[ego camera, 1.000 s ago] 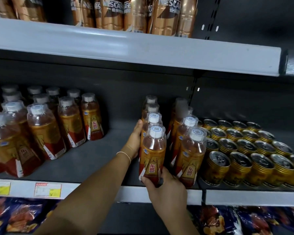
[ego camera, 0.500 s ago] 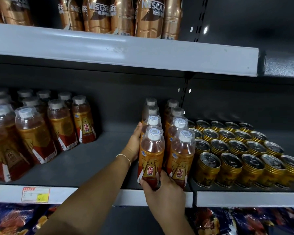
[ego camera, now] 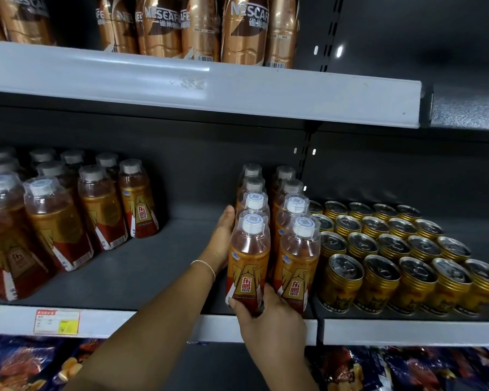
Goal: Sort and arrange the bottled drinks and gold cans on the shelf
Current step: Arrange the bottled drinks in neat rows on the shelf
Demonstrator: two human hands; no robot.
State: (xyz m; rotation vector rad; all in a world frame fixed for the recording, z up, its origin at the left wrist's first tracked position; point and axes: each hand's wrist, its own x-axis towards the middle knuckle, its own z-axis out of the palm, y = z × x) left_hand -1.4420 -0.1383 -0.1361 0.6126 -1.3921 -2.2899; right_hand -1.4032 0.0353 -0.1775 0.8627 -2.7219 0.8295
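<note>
front bottle (ego camera: 248, 266): amber, white cap, red/gold label; upright

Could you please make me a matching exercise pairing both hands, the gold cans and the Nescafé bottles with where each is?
1 left hand
2 right hand
3 gold cans
4 Nescafé bottles

A on the top shelf
B holding the base of the front-left Dongpeng bottle
C right of the Dongpeng bottle rows
D flat against the left row

Pairs: 1-D, 2-B, 3-C, 4-A
</note>
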